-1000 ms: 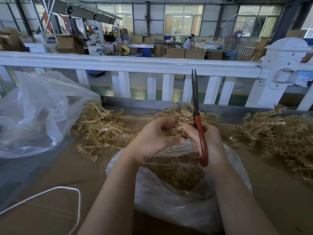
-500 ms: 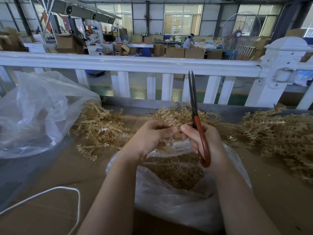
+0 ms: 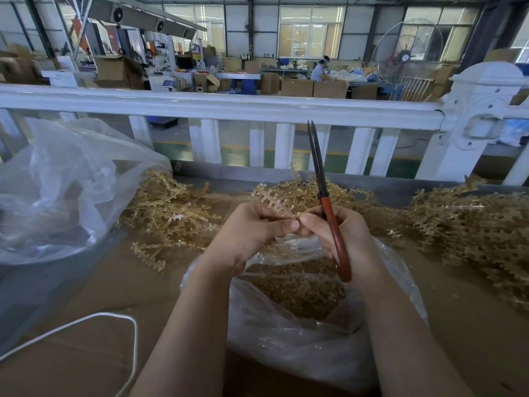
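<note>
My left hand pinches the near end of a tan plastic strip of small parts, which slants up and away to the left. My right hand grips red-handled scissors; their blades are closed and point upward. The right thumb and forefinger also touch the strip's end, tip to tip with my left fingers. Both hands hover over an open clear plastic bag holding many small tan pieces.
Heaps of tan strips lie at left, behind the hands and at right on the brown cardboard-covered table. A large clear bag sits far left. A white cord lies near left. White railing borders the far edge.
A strip now sticks up from my left fingers toward the upper left. The scissors have tilted slightly left at the tips. Both hands stay together over the bag.
</note>
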`<state>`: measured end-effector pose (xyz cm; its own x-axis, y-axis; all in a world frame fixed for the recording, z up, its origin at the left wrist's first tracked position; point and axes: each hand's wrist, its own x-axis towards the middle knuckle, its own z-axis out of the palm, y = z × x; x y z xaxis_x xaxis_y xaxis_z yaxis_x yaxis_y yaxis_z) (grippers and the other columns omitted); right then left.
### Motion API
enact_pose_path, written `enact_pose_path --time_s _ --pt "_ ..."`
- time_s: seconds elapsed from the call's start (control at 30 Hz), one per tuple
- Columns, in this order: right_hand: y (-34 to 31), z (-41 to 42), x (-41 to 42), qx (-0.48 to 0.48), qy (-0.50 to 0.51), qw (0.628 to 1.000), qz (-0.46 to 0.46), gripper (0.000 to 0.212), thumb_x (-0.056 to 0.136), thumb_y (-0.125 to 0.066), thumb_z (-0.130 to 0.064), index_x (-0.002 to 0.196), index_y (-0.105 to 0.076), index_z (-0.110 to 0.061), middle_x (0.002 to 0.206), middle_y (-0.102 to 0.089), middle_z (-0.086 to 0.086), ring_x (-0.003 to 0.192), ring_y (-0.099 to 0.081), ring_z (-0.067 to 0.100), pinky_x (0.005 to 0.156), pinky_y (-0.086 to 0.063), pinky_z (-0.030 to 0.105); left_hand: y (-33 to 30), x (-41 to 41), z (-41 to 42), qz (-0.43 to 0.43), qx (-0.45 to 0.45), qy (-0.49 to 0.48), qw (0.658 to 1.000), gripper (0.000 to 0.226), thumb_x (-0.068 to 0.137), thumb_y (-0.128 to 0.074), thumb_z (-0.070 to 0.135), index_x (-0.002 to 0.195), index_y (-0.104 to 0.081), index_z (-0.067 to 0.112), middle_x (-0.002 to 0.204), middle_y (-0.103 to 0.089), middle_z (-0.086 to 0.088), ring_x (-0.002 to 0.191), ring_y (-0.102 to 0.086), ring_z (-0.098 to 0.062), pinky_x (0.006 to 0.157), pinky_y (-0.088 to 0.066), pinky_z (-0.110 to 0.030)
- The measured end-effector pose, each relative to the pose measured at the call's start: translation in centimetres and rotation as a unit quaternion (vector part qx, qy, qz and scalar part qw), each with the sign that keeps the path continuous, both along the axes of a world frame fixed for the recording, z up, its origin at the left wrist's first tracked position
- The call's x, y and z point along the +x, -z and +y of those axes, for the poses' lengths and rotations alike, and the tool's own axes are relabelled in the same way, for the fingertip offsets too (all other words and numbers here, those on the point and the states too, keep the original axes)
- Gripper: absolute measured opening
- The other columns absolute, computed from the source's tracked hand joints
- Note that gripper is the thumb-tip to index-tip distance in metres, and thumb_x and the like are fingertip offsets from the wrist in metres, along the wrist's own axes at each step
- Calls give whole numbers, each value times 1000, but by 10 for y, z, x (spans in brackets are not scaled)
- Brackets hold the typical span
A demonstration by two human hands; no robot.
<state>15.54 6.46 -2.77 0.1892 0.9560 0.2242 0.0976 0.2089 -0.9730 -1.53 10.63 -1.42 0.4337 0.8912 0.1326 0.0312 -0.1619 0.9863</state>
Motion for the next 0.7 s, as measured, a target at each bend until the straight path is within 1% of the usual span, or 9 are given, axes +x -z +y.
enact_pose_path --time_s 0.07,0.1,0.17,0.27,0.33,0.4,0.53,0.63,0.7 --pt "0 -1 2 10 22 998 -56 30 72 -78 -50 77 -73 -21 72 -73 -1 55 -64 1 56 -48 13 1 -2 2 -12 -12 -32 999 9 76 -80 23 78 -78 15 68 -68 -1 62 -58 -9 55 -45 -17" --pt "1 0 4 8 37 995 -95 37 69 -77 -56 79 -71 -21 74 -73 -3 61 -66 3 62 -49 19 1 -3 3 -15 -13 -43 999 8 80 -78 20 80 -77 12 71 -68 -4 66 -58 -11 59 -45 -20" --pt "6 2 5 -5 49 984 -170 39 73 -78 -61 80 -67 -24 76 -72 -11 68 -66 2 65 -47 26 2 -6 4 -17 -11 -54 998 12 86 -74 18 82 -74 7 75 -66 -8 72 -58 -16 68 -44 -27" --pt "13 3 3 -21 50 959 -278 48 65 -68 -78 83 -63 -33 83 -66 -31 73 -63 -5 63 -45 24 3 -9 4 -22 -8 -71 997 14 89 -71 16 81 -70 4 71 -62 -7 69 -54 -15 69 -42 -29" --pt "16 3 2 -22 55 944 -323 54 60 -59 -86 86 -61 -38 84 -64 -36 75 -62 -9 62 -45 19 5 -10 4 -26 -8 -86 996 14 90 -70 14 81 -69 3 70 -62 -5 67 -55 -13 69 -44 -28" --pt "18 3 2 -17 67 937 -343 55 59 -59 -87 86 -60 -40 79 -65 -32 74 -60 -11 61 -43 16 7 -9 6 -33 -8 -97 995 13 91 -68 12 79 -67 5 68 -62 -2 66 -57 -11 68 -45 -26" --pt "19 2 4 1 68 932 -355 46 63 -61 -84 82 -55 -42 77 -63 -33 77 -58 -15 57 -37 11 7 -12 9 -50 5 -114 992 19 92 -67 12 73 -64 12 62 -60 2 60 -54 -9 63 -45 -22" --pt "19 1 4 14 73 920 -386 45 65 -64 -82 79 -53 -41 67 -59 -27 70 -57 -11 51 -35 10 8 -14 10 -55 19 -124 991 24 93 -63 6 71 -64 15 62 -61 0 56 -50 -9 52 -42 -16" --pt "20 1 4 16 75 913 -400 47 66 -65 -82 83 -55 -39 66 -58 -23 67 -57 -8 52 -33 10 9 -15 11 -54 22 -131 990 25 93 -60 2 72 -66 15 64 -61 -1 57 -49 -11 51 -40 -17"
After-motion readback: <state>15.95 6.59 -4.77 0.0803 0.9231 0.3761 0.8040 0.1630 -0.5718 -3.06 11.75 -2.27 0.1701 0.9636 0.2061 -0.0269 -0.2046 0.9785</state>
